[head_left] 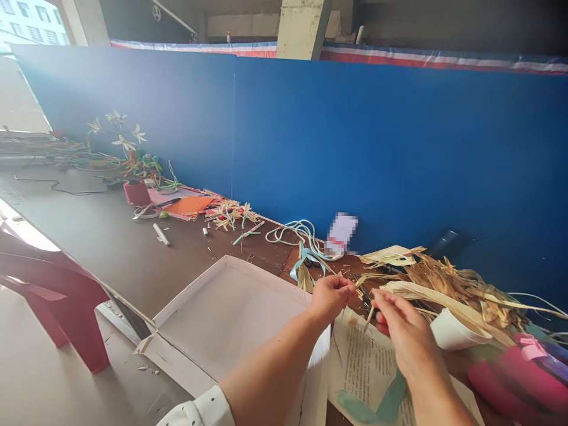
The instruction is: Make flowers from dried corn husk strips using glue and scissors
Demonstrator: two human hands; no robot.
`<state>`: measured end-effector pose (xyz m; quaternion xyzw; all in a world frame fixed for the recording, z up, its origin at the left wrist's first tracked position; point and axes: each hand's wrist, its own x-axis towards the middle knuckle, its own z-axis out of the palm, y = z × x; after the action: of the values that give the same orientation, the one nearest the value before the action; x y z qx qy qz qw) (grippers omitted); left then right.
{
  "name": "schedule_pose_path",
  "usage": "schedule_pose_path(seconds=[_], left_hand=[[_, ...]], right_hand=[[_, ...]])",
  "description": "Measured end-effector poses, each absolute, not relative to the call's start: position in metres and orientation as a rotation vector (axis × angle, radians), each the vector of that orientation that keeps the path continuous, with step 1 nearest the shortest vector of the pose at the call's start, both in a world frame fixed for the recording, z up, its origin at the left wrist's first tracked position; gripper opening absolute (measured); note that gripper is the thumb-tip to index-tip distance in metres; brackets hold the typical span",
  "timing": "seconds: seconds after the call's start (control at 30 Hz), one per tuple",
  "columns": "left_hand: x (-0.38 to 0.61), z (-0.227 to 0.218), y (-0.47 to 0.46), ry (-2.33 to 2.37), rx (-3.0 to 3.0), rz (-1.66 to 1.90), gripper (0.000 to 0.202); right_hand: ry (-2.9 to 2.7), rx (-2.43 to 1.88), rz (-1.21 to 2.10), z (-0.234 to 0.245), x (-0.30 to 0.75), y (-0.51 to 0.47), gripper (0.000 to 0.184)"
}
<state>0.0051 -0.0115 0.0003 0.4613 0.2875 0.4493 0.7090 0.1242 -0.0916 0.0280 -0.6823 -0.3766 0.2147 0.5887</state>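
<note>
My left hand [329,296] is closed in a pinch on the end of a thin pale straw strip [360,293] above the table. My right hand [402,331] is just to its right, fingers pressed together on the same strip lower down, near a short stick-like piece [368,319]. Both hands hover over a printed paper sheet [364,361]. A heap of dried husk strips [448,287] lies right behind them.
A white shallow cardboard tray [213,313] sits left of my arms. Pale cord [297,232], teal ribbon [306,263], straw flowers [231,214], orange paper [189,205], a red cup [136,193] and a white tube [161,234] lie along the blue partition [355,148]. Red chair [57,296] at left; pink materials [519,373] at right.
</note>
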Motion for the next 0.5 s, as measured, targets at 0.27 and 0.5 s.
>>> schedule_pose_path(seconds=[0.27, 0.5], left_hand=[[0.008, 0.004, -0.013, 0.702, 1.000, 1.006, 0.010], [0.009, -0.002, -0.013, 0.758, 1.128, 1.007, 0.006]], right_hand=[[-0.517, -1.386, 0.768, 0.001, 0.106, -0.065, 0.044], [-0.533, -1.421, 0.686, -0.002, 0.106, -0.068, 0.045]])
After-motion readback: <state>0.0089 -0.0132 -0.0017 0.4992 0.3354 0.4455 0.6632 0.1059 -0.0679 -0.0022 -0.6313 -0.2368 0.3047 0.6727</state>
